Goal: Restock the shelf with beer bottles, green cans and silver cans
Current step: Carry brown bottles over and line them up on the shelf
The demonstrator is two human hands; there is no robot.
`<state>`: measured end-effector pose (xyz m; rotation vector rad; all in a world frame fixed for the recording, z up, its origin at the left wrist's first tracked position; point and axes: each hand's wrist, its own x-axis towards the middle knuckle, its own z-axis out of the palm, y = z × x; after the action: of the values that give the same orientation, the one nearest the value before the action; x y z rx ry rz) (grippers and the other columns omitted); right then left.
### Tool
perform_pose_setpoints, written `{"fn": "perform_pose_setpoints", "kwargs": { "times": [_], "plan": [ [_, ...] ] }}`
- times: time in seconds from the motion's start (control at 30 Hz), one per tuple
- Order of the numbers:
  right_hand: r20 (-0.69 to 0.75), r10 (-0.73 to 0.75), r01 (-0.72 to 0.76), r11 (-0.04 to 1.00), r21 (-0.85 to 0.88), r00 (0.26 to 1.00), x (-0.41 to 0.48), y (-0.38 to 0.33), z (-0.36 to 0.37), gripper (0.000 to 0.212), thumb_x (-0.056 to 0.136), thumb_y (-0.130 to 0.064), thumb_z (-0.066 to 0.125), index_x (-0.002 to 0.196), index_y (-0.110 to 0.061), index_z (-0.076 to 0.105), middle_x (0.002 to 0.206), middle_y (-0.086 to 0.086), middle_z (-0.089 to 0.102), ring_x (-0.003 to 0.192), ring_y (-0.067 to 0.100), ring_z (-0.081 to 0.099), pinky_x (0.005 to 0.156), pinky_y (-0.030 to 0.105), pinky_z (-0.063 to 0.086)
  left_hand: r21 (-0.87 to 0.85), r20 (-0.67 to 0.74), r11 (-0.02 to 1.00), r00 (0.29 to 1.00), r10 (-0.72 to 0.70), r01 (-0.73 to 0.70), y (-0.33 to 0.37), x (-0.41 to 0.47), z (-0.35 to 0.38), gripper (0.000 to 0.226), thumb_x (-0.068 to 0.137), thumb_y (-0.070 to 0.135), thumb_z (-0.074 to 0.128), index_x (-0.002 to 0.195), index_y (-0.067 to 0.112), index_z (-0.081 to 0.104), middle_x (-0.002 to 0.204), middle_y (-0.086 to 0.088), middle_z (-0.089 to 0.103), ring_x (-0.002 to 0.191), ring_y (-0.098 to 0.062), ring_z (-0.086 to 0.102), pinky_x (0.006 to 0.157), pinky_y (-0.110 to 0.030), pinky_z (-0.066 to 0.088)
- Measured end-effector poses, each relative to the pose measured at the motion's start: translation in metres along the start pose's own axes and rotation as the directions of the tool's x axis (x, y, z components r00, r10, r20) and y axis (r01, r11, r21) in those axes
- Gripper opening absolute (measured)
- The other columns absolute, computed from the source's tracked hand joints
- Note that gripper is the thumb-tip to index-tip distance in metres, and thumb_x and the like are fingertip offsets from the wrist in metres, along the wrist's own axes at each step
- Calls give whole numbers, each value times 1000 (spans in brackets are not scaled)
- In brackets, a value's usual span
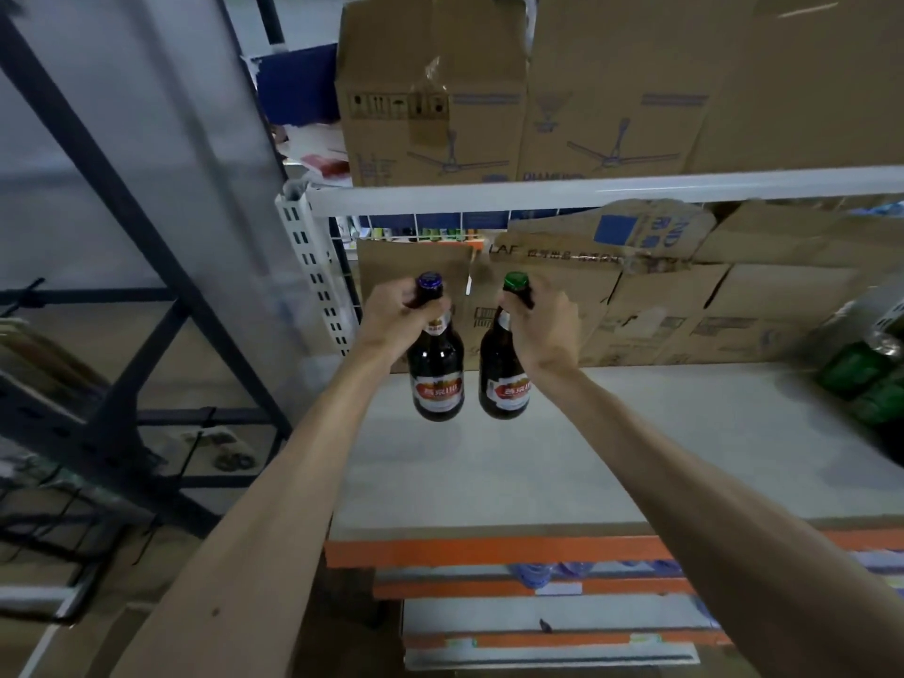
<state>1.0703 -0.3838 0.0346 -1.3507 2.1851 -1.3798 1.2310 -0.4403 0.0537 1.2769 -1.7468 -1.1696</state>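
Observation:
Two dark brown beer bottles with red and white labels stand side by side at the back left of the white shelf board [562, 447]. My left hand [398, 315] grips the neck of the left bottle [437, 379], which has a purple cap. My right hand [543, 325] grips the neck of the right bottle [504, 384], which has a green cap. Both bottles are upright, their bases at or just above the board. A shrink-wrapped pack of green cans [866, 369] sits at the shelf's right edge.
Flattened cardboard [685, 305] lines the back of the shelf. Cardboard boxes [513, 100] stand on the white shelf above. A white slotted upright [313, 266] marks the shelf's left end. Orange beams [489, 550] run below, and a dark metal rack [122, 310] stands to the left.

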Motion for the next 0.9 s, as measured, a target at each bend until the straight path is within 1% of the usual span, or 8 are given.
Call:
{"fn": "perform_pose_setpoints", "kwargs": {
  "times": [0.1,0.23,0.37,0.47,0.67,0.8,0.83,0.9],
  "plan": [
    [22,2,-2,1000,2,1000,-2,-1,-1,15,95,-28,62,96,-13,65,91,0,71,85,21,66,76,35,52,5,-14,1000,1000,2,-2,-4,-3,-5,36,89,19,71,123,12,66,118,-2,70,98,-5,63,74,-10,43],
    [42,-11,12,1000,-19,999,-8,-3,4,18,95,-29,61,99,-12,65,94,4,72,87,23,66,78,37,52,-2,-52,1000,999,-13,13,-9,-15,-12,34,88,22,72,120,15,67,118,0,69,107,-10,63,91,-23,47],
    [60,-17,15,999,34,998,-21,-11,14,24,95,-30,61,111,-13,66,95,3,72,90,24,67,83,42,53,-28,-96,1000,995,-16,14,-15,-30,-26,34,89,17,72,122,11,67,115,0,70,101,-7,65,75,-8,46],
    [76,-11,8,999,43,997,-34,-22,21,23,95,-31,62,104,-11,66,92,4,72,88,25,67,81,43,53,-34,-112,999,994,-20,16,-17,-39,-40,33,89,14,71,121,9,67,113,-1,70,90,2,64,71,-5,47],
    [0,-11,11,1000,27,1000,-70,-40,33,20,94,-32,63,97,-12,65,88,4,71,85,27,66,74,42,53,-20,-83,999,996,28,-30,-27,-61,-67,34,89,17,73,121,11,68,118,-2,70,101,-9,65,80,-13,47],
    [-67,3,-5,1000,-24,998,-101,-50,28,21,95,-31,61,99,-11,66,84,-1,67,82,24,61,65,33,42,-42,-10,998,998,54,-55,-32,-82,-76,36,87,15,74,122,10,67,120,-5,70,107,-15,66,99,-32,50],
    [-81,2,-5,999,-32,997,-109,-52,25,20,95,-29,61,97,-10,65,81,-3,63,79,21,59,64,31,38,-48,-4,997,998,56,-56,-34,-88,-78,37,87,15,74,123,10,67,120,-5,70,106,-14,67,99,-32,50],
    [-105,3,-5,1000,-17,995,-125,-54,17,14,96,-26,61,91,-13,63,79,-6,59,78,18,57,65,28,36,-61,9,996,998,65,-64,-35,-102,-80,37,87,14,73,123,9,66,120,-4,70,98,-9,65,91,-24,50]
  ]
}}
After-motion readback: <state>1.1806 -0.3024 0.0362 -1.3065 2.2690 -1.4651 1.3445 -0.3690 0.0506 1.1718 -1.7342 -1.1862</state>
